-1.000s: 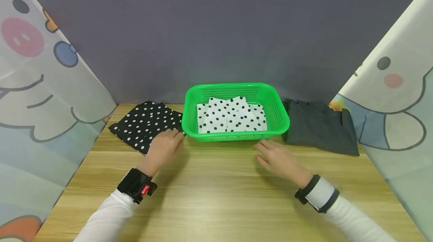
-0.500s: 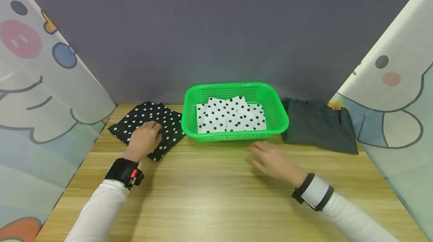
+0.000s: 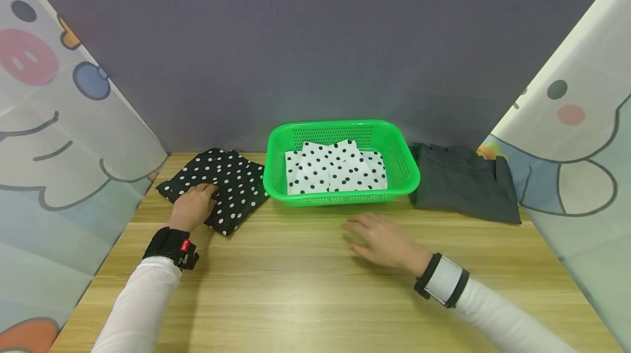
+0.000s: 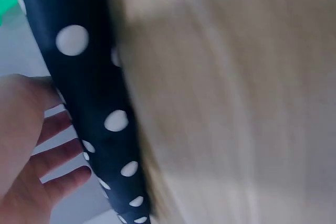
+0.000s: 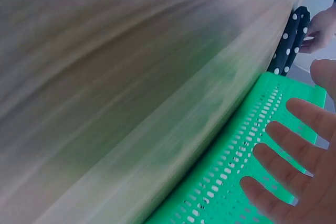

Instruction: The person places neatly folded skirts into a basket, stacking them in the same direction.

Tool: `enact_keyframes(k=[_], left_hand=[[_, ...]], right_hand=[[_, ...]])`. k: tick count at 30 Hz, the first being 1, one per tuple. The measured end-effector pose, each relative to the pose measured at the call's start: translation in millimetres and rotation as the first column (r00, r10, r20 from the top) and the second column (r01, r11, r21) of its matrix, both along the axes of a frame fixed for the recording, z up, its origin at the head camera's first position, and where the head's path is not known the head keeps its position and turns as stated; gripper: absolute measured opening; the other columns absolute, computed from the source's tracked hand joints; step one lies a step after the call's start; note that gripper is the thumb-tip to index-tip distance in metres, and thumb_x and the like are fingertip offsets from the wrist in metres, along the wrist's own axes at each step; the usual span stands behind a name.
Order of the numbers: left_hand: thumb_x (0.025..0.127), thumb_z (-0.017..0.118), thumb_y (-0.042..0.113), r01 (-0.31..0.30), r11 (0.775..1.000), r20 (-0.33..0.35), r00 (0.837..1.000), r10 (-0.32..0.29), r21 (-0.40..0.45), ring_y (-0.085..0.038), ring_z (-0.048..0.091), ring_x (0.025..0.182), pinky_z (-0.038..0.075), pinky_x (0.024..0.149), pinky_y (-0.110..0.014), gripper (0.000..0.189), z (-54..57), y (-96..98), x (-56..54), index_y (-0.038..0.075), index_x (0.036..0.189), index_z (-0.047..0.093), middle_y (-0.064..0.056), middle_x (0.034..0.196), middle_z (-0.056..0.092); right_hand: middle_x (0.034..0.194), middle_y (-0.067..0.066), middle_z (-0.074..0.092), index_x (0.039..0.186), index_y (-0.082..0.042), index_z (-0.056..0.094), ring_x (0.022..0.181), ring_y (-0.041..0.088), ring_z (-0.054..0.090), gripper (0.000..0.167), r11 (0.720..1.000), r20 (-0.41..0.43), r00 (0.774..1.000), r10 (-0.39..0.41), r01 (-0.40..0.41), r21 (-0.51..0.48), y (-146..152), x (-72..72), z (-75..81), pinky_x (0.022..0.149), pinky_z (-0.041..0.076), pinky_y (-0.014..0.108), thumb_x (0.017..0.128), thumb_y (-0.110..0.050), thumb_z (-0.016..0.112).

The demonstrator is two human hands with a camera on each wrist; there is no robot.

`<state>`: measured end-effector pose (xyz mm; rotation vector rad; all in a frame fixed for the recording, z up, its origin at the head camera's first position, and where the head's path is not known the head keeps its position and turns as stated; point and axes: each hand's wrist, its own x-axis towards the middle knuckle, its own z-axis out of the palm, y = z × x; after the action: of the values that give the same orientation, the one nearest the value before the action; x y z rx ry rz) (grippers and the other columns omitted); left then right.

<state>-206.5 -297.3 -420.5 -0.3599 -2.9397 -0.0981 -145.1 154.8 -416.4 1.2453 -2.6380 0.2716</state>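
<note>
My left hand (image 3: 192, 208), fingers apart and gripping nothing, touches the dotted cloth (image 3: 239, 191), which extends far and right of it, my empty right hand (image 3: 384, 240) farther off.

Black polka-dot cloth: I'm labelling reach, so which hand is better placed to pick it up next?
Likely the left: the left hand is already at the black polka-dot cloth, while the right hand is in front of the green basket, farther away.
</note>
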Motion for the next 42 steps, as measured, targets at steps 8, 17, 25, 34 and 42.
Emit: enact_keyframes(k=[8,17,25,34,42], left_hand=[[0.083,0.063,0.010,0.029,0.999,-0.001,1.000,-0.029,-0.027,-0.045,0.055,0.101,0.045,0.084,-0.056,0.039,-11.3,-3.0,3.7,-0.002,0.120,0.055,-0.026,0.114,0.058],[0.082,0.063,0.014,0.001,0.998,0.102,0.995,0.005,-0.057,-0.047,0.052,0.103,0.044,0.082,-0.059,0.050,-3.8,-0.6,10.8,0.000,0.128,0.050,-0.028,0.119,0.055],[0.078,0.064,0.021,-0.017,0.999,0.251,0.968,0.029,-0.051,-0.049,0.045,0.113,0.038,0.091,-0.062,0.063,7.8,2.9,17.8,-0.003,0.132,0.043,-0.029,0.128,0.048],[0.075,0.058,0.007,0.032,0.999,0.323,0.946,-0.029,-0.002,-0.031,0.056,0.088,0.048,0.078,-0.048,0.046,11.3,2.7,21.2,-0.004,0.119,0.058,-0.020,0.109,0.058],[0.072,0.066,0.006,0.089,0.995,0.236,0.969,-0.078,-0.034,-0.035,0.055,0.091,0.046,0.081,-0.052,0.036,11.1,3.0,29.9,-0.002,0.107,0.065,-0.017,0.102,0.057]], right_hand=[[0.123,0.009,0.058,0.123,-0.015,0.058,0.111,0.028,0.055,0.045,1.000,0.033,0.999,-0.002,0.002,-0.005,-5,2.6,-3.4,0.093,0.045,0.048,0.084,-0.036,0.064],[0.122,0.009,0.058,0.123,-0.015,0.058,0.111,0.028,0.056,0.044,1.000,0.035,0.999,-0.009,0.010,-0.010,-4,2.3,-7.2,0.094,0.045,0.048,0.085,-0.036,0.062],[0.118,0.005,0.060,0.122,-0.016,0.059,0.108,0.024,0.057,0.042,1.000,0.027,1.000,-0.017,0.017,-0.017,-4,0.0,-8.1,0.092,0.046,0.045,0.085,-0.037,0.061],[0.118,0.004,0.060,0.121,-0.017,0.059,0.108,0.024,0.057,0.040,1.000,0.022,1.000,-0.021,0.021,-0.009,-7,0.5,-5.7,0.092,0.046,0.046,0.085,-0.035,0.062],[0.117,0.003,0.060,0.120,-0.017,0.059,0.108,0.023,0.057,0.039,1.000,0.025,1.000,-0.011,0.011,-0.016,-9,1.0,-5.8,0.092,0.046,0.045,0.085,-0.035,0.062]])
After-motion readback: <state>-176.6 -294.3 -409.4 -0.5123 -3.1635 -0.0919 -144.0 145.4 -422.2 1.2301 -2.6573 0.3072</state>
